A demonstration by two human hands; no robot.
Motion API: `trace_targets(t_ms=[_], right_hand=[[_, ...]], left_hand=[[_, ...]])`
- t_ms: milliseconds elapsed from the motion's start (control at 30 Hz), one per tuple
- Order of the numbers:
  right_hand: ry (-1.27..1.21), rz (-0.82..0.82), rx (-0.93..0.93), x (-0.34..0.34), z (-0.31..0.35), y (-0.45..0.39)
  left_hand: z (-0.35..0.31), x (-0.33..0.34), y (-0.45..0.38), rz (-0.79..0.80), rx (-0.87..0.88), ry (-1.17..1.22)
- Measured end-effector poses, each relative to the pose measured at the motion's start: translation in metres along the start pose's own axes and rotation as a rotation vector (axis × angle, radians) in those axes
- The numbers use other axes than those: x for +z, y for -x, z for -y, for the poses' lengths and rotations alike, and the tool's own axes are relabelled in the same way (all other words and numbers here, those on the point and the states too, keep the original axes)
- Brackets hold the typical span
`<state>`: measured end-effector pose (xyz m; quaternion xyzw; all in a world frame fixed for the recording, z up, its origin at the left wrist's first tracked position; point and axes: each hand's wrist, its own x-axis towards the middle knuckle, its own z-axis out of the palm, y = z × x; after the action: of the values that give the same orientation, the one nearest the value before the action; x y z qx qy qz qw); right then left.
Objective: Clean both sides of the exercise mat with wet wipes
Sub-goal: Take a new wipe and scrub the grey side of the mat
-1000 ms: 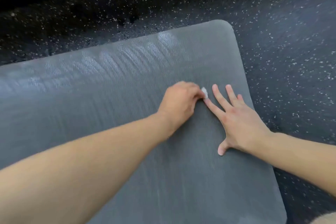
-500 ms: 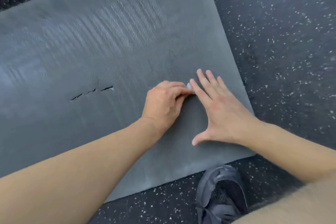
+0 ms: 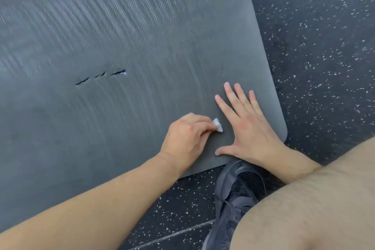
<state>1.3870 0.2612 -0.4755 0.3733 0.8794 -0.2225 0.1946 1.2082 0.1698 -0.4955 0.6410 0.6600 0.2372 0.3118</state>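
Since earlier: slid toward the mat's (image 3: 142,46) 5 o'clock corner. Left hand (image 3: 187,138), fingers pinching a balled wet wipe (image 3: 217,125), rubbing there; right hand (image 3: 247,128) flat, fingers spread, pinning it. Sheen above suggests most of this face done; underside probably left.

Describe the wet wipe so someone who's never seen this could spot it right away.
Find the grey exercise mat on the speckled floor, then its near right corner where two hands sit. The wet wipe is the small white wad poking from the left hand, the only white thing between the hands.
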Motion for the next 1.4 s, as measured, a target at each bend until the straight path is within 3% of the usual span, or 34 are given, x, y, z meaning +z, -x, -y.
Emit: trace_targets(t_ms=[100,467,533,600,700,767,900,1000,1167,1267,1400], right_hand=[[0.009,-0.024,-0.030,0.006,-0.001,0.005],[-0.120,-0.044,-0.107,0.013,-0.008,0.031],[-0.203,-0.138,-0.133,-0.009,-0.021,0.018],[-0.239,-0.192,-0.121,-0.040,-0.040,-0.016],[-0.192,-0.081,-0.027,-0.095,-0.055,-0.081],[-0.127,-0.026,0.045,-0.111,-0.052,-0.115],[0.087,0.057,0.109,-0.117,-0.037,-0.138],[0.058,0.060,0.132,-0.116,-0.037,-0.138],[-0.006,0.039,0.124,-0.112,-0.041,-0.139],[-0.052,-0.021,0.106,-0.105,-0.046,-0.134],[-0.120,-0.080,0.082,-0.093,-0.046,-0.103]], left_hand=[[-0.016,0.015,0.036,0.126,0.084,0.056],[-0.007,0.019,0.036,0.232,0.166,0.137],[0.007,-0.007,-0.010,0.097,0.121,0.150],[0.030,-0.047,-0.089,-0.208,-0.006,0.140],[0.072,-0.130,-0.230,-0.515,-0.201,0.036],[0.092,-0.174,-0.304,-0.587,-0.266,-0.085],[0.113,-0.185,-0.366,-0.519,-0.378,-0.126],[0.108,-0.160,-0.362,-0.513,-0.354,-0.170],[0.064,-0.086,-0.274,-0.218,0.060,-0.193],[0.038,-0.039,-0.186,-0.111,0.205,-0.110],[0.023,-0.027,-0.156,-0.133,0.184,-0.068]])
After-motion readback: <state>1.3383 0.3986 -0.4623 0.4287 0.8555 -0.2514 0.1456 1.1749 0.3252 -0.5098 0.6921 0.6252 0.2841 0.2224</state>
